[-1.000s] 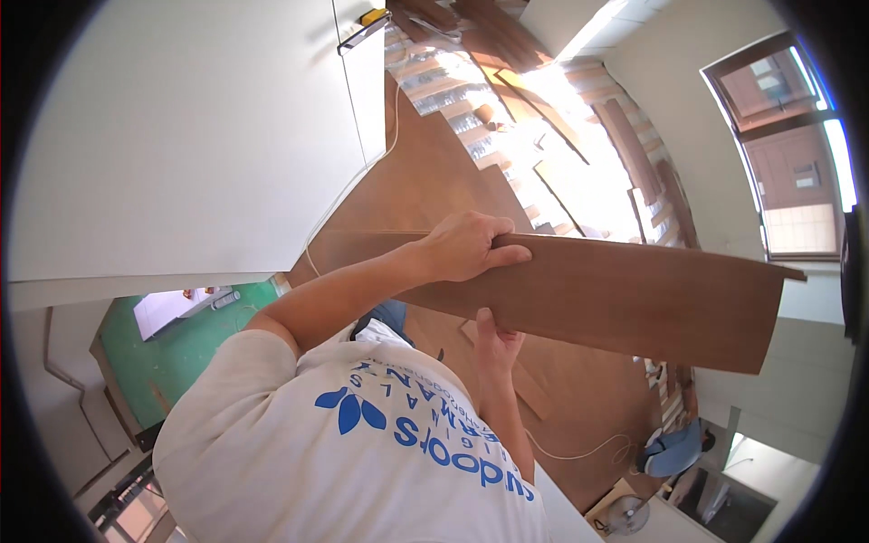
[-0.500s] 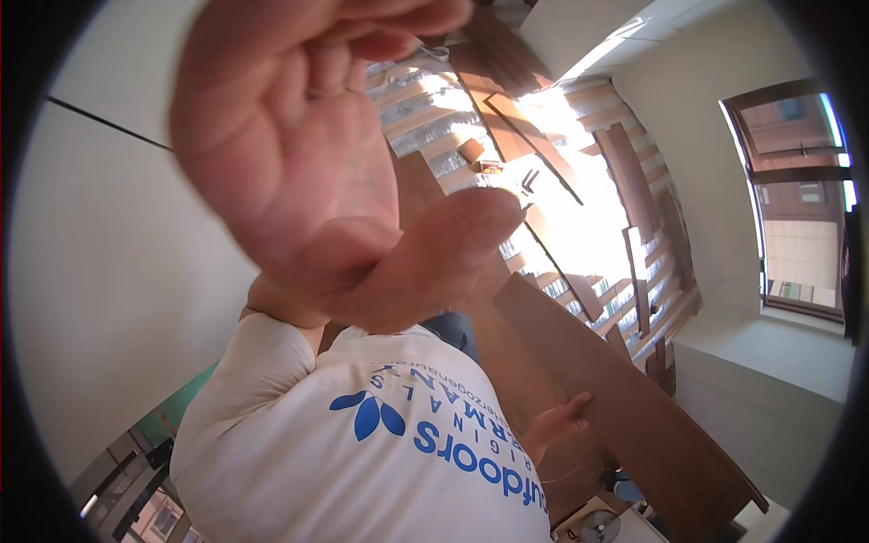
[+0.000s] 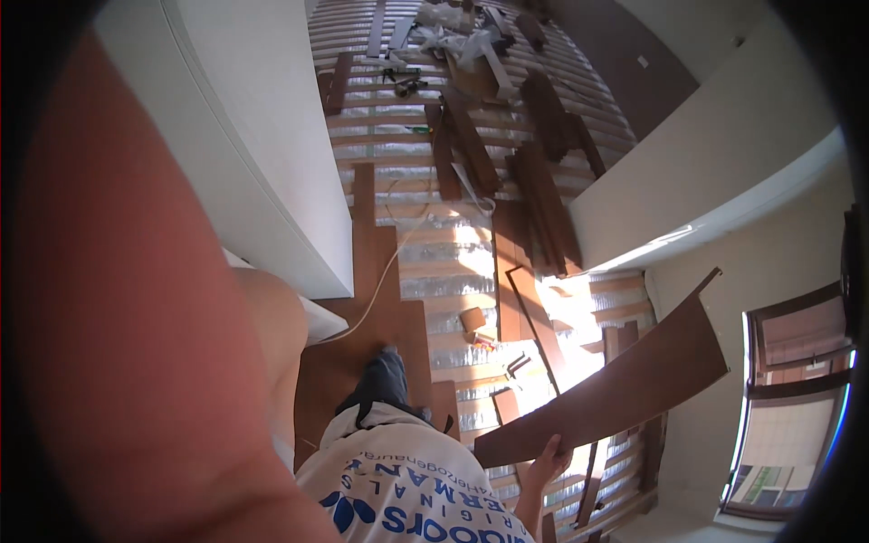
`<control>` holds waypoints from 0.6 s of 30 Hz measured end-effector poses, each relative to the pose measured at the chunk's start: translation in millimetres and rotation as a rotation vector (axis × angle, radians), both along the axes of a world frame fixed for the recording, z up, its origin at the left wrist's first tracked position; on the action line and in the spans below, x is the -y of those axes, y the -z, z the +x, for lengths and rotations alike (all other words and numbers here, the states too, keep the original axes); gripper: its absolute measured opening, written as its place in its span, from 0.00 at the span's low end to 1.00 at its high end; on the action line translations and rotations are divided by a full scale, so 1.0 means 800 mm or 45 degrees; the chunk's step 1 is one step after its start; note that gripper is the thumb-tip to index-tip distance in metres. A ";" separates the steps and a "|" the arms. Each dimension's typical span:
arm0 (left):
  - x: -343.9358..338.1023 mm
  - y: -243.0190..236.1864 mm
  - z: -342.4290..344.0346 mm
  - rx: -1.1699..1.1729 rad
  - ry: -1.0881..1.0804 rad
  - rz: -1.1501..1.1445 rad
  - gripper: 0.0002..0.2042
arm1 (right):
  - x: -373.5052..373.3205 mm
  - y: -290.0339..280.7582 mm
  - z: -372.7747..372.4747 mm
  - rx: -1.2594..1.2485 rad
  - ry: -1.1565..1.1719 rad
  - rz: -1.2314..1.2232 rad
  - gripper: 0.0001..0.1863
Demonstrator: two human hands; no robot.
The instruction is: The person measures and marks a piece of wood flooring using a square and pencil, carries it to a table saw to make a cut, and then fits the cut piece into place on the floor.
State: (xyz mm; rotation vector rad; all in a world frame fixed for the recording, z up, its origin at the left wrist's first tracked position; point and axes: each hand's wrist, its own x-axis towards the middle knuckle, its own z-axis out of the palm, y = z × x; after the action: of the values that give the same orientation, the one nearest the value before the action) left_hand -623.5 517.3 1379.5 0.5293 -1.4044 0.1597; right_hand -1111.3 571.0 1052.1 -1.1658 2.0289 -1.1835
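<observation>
A long brown floorboard [image 3: 625,380] hangs tilted in the air at my right side. Its far end rises toward the window, and its near end is by my waist. My right hand [image 3: 549,462] grips the board at its lower edge, with the thumb up against its face. My left arm [image 3: 154,326] fills the left side of the view as a large, blurred shape very close to the camera. The fingers of my left hand cannot be made out.
Laid brown flooring [image 3: 362,317] lies under my feet, beside a white wall panel [image 3: 262,127]. Wooden battens over silvery sheeting stretch ahead, with loose boards [image 3: 543,208], a cable [image 3: 385,281], small wood blocks [image 3: 472,319] and plastic wrapping [image 3: 462,41]. A window [image 3: 797,398] is at right.
The view has swung toward the far floor. My right hand has raised the floorboard from low at my side. The left palm and fingers, visible before, have given way to a blurred arm.
</observation>
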 end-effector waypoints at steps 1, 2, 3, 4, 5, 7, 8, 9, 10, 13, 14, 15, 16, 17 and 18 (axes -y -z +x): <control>0.041 0.002 0.013 -0.009 -0.051 0.025 0.22 | 0.033 0.000 0.003 -0.158 -0.025 0.108 0.25; 0.079 -0.004 0.037 -0.032 -0.119 0.071 0.22 | 0.068 0.017 0.013 -0.100 -0.118 0.035 0.27; 0.111 -0.013 0.074 -0.034 -0.212 0.123 0.22 | 0.102 0.028 0.030 -0.175 -0.276 0.032 0.27; 0.148 -0.021 0.108 -0.047 -0.241 0.131 0.22 | 0.160 0.050 0.076 -0.127 -0.273 -0.149 0.26; 0.181 -0.023 0.124 -0.087 -0.237 0.149 0.21 | 0.204 0.056 0.101 -0.118 -0.263 -0.308 0.26; 0.247 -0.021 0.160 -0.132 -0.188 0.109 0.21 | 0.286 0.072 0.134 0.103 -0.239 -0.286 0.25; 0.267 -0.035 0.178 -0.126 -0.188 0.052 0.20 | 0.287 0.064 0.135 0.186 -0.230 -0.204 0.24; 0.280 -0.028 0.182 -0.115 -0.181 0.030 0.20 | 0.284 0.054 0.135 0.260 -0.211 -0.112 0.24; 0.295 -0.017 0.188 -0.097 -0.170 -0.002 0.20 | 0.301 0.041 0.133 0.312 -0.191 -0.052 0.23; 0.359 0.037 0.188 -0.012 -0.175 -0.048 0.19 | 0.387 0.033 0.141 0.016 -0.262 0.084 0.26; 0.380 0.042 0.200 0.015 -0.211 -0.040 0.19 | 0.422 0.021 0.167 -0.122 -0.333 0.106 0.25; 0.407 0.045 0.215 0.021 -0.238 -0.055 0.19 | 0.458 0.017 0.177 -0.172 -0.330 0.170 0.25; 0.435 0.041 0.235 0.027 -0.283 -0.075 0.18 | 0.491 0.019 0.190 -0.127 -0.360 0.081 0.26; 0.451 0.038 0.259 0.038 -0.337 -0.093 0.18 | 0.528 0.028 0.206 -0.125 -0.379 0.064 0.27; 0.472 0.043 0.275 0.032 -0.362 -0.115 0.18 | 0.556 0.031 0.205 -0.145 -0.370 0.054 0.27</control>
State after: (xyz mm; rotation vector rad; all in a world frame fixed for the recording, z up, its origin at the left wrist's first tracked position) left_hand -403.9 139.5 1345.3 0.6521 -1.3344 0.4579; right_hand -947.7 126.0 1027.6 -1.4771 1.8742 -0.9460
